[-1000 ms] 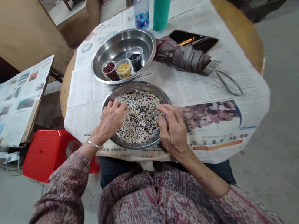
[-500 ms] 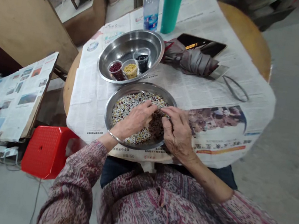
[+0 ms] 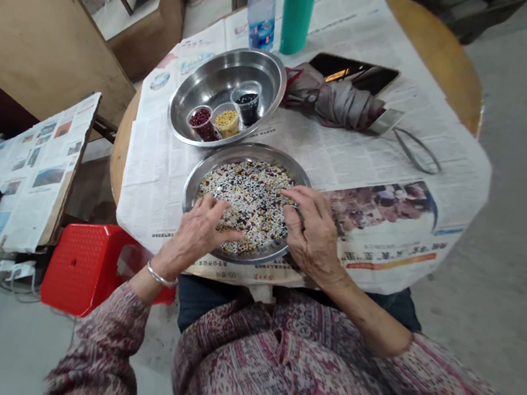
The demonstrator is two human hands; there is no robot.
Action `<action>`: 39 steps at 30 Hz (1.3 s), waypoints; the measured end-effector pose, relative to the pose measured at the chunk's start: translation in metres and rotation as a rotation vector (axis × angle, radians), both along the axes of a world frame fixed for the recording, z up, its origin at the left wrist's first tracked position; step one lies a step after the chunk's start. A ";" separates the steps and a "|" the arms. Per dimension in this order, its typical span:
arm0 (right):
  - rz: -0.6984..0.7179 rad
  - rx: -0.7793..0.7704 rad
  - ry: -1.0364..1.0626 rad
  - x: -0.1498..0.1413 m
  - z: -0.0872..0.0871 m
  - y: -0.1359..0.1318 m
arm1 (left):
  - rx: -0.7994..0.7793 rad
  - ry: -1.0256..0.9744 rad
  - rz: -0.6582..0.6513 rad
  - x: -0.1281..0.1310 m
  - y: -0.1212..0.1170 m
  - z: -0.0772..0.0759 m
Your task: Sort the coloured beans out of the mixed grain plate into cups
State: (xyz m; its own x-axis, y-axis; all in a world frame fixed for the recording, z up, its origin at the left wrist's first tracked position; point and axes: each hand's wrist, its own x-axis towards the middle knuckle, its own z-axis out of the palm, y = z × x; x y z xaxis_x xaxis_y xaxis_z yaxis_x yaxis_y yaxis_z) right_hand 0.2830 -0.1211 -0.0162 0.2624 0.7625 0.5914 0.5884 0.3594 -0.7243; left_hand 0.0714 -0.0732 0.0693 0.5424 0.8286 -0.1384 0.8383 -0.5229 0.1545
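A round metal pan holds a mix of white grains with dark red, yellow and black beans among them. Over the pan's near left side is my left hand, thumb and fingers spread, with nothing seen in it. My right hand rests at the pan's right rim. Its fingers are bent, with a gap between thumb and forefinger, and I see nothing held there. Behind stands a larger metal basin containing a cup of red beans, a cup of yellow beans and a cup of black beans.
Newspaper covers the round table. A folded umbrella and a dark phone lie right of the basin. Behind it stand a water bottle and a green tumbler. On the floor at left is a red stool.
My left hand has moved left and toward me, away from my right hand, and its fingers have spread. More of the grain mix shows. My right hand has stayed nearly still.
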 end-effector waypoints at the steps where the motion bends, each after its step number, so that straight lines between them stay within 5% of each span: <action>1: -0.001 0.001 -0.001 0.000 0.000 0.000 | -0.047 -0.035 -0.036 0.003 -0.005 -0.001; 6: -0.007 -0.006 -0.010 -0.001 -0.001 0.000 | -0.121 -0.160 -0.195 0.037 -0.002 -0.014; 14: -0.001 -0.006 0.000 -0.001 0.000 0.001 | 0.174 -0.140 0.064 0.041 0.039 -0.007; 19: 0.000 -0.002 -0.002 -0.001 -0.001 0.001 | 0.085 -0.112 0.086 0.035 0.056 -0.009; 25: 0.006 -0.001 0.000 -0.001 0.000 0.001 | -0.086 -0.244 -0.113 0.044 0.057 -0.014; 33: -0.003 -0.035 0.015 -0.001 0.001 0.000 | -0.286 -0.238 -0.373 0.036 0.003 -0.005; 39: -0.002 -0.043 0.032 -0.001 -0.001 0.000 | -0.024 -0.041 -0.543 0.054 0.009 -0.012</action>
